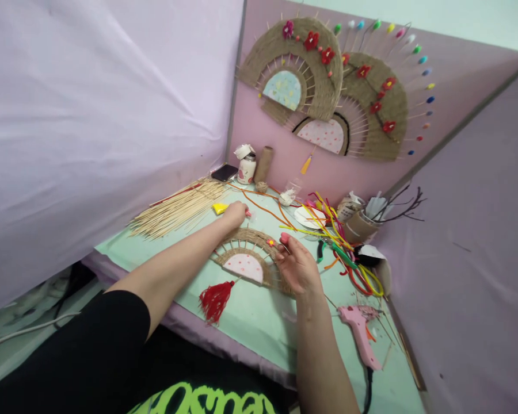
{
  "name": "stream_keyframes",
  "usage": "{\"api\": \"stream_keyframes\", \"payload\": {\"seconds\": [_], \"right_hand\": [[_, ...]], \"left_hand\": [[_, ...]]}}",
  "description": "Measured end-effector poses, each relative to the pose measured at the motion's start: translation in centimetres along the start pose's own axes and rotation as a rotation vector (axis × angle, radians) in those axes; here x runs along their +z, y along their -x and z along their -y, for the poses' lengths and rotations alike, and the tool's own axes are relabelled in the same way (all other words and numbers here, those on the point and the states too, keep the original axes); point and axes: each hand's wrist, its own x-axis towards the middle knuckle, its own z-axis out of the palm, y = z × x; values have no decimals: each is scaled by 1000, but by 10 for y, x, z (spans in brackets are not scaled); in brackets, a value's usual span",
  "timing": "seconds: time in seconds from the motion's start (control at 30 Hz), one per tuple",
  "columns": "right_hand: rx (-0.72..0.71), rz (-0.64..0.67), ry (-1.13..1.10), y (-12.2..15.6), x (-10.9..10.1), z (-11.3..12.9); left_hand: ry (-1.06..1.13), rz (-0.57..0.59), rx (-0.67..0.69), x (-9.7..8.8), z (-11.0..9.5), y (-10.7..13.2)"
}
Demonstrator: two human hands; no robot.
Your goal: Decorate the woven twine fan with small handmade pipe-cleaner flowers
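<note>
In the head view, my left hand (235, 215) is closed over a small pink clay-like lump (247, 213) with clear plastic around it, beyond the fan's upper edge. My right hand (297, 263) pinches another small pink lump (285, 237) between its fingertips, over the fan's right side. Below both hands lies a half-round twine-woven fan (244, 236) with thin stick ribs and a white, red-dotted centre panel (244, 267). An orange-and-red flower piece (271, 242) sits on its weave. A red tassel (216, 301) hangs toward the table's front. My right hand partly hides the fan's right end.
Bamboo sticks (176, 210) and a yellow packet (219, 209) lie at left. To the right are colourful pipe cleaners (334, 230), green-handled pliers (344, 256) and a pink glue gun (359, 333) with its cord. Behind stand a jar (247, 170) and a twine cone (264, 164).
</note>
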Motion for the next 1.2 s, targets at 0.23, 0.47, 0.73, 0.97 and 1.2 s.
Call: {"api": "stream_keyframes", "payload": {"seconds": [0.23, 0.47, 0.73, 0.97, 1.2], "right_hand": [[-139, -63, 184, 3, 1, -5], [-423, 20, 669, 10, 9, -11], [-501, 29, 781, 14, 13, -7], [-402, -47, 631, 15, 16, -9], [-357, 31, 695, 16, 18, -6]], "left_hand": [[770, 121, -67, 3, -68, 82], [1339, 67, -407, 3, -88, 129], [1252, -59, -367, 3, -71, 126], [1167, -23, -206, 6, -64, 133], [1148, 9, -125, 8, -60, 136]]}}
